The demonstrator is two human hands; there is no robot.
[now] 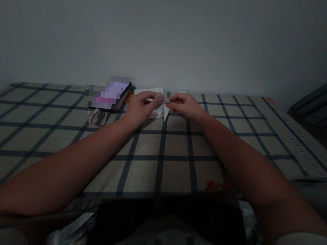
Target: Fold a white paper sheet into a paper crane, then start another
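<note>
Both arms reach forward over the checked cloth to a small piece of folded white paper [163, 109], which has pointed corners and creases. My left hand [144, 104] pinches its left side between thumb and fingers. On the opposite side, my right hand [184, 104] grips the paper's right edge with the fingertips. Behind and partly under my left hand lies a flat white sheet [151, 90]. The exact folds between the fingers are too small and dim to make out.
A phone [111, 93] with a lit, blurred screen leans left of my hands, a pale strap [98, 117] lying before it. The checked tablecloth [149, 148] covers the table up to a plain wall [172, 34]. A small white object [182, 92] sits behind my right hand.
</note>
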